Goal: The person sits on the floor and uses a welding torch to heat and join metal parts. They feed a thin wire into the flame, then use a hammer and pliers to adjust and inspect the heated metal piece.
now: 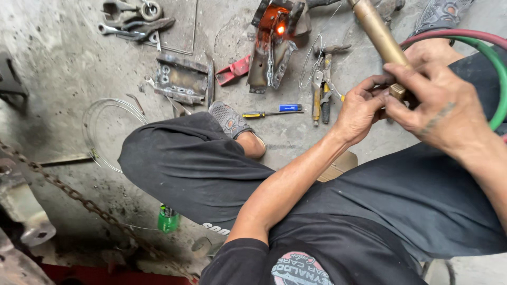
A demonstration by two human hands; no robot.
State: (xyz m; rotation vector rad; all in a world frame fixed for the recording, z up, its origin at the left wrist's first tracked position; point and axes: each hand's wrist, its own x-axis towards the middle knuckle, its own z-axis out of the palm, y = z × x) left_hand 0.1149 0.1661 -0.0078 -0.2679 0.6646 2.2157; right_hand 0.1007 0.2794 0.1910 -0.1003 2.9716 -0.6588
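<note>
Gripping brass torch [379, 32] base: right hand [441, 108] closed over it, left hand [362, 111] fingers pinching valve beside it.

Two hoses [488, 50], one screwdriver [272, 111], one bottle [168, 218]

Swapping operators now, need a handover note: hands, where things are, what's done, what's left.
Left hand: fingers at the valve end of the brass torch, gripping it.
Right hand: wrapped over the same end of the torch from the other side.
Red and green hoses loop off to the right.
Metal bracket lies on the concrete floor ahead, one spot glowing orange, so it has been heated.
Pliers and a yellow-handled screwdriver lie beside it, untouched.
No flame visible at the torch; its tip is out of view.
Left: cannot tell from this view.
</note>
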